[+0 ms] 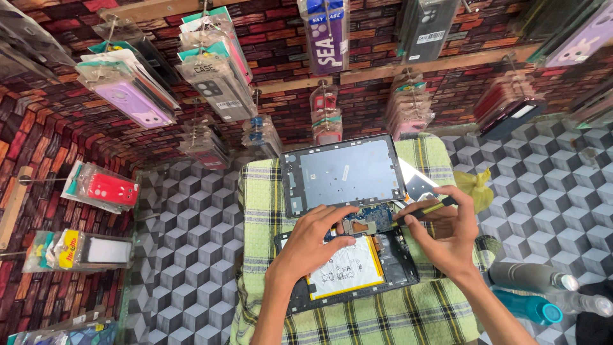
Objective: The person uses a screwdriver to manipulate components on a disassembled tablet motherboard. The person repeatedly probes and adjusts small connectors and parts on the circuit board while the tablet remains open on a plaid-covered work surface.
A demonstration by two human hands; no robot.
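I see left hand (317, 239) spread flat on opened tablet (348, 268), right hand (447, 233) pinching yellow-black tool (426, 209), green plaid cloth (383, 316), brick-pattern wall (281, 96).

Bright, even light; glare on the silvery sheet (418, 185); strong wide-angle bending at the edges; corners look perhaps slightly soft.

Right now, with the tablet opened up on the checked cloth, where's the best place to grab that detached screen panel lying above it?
Take the screen panel by its far long edge or its left short edge, coming from the far side. It lies flat, thin and wide, so an edge pinch probably suits it. Its near edge is crowded by the left hand, the right hand with its yellow-and-black tool, and the opened tablet.
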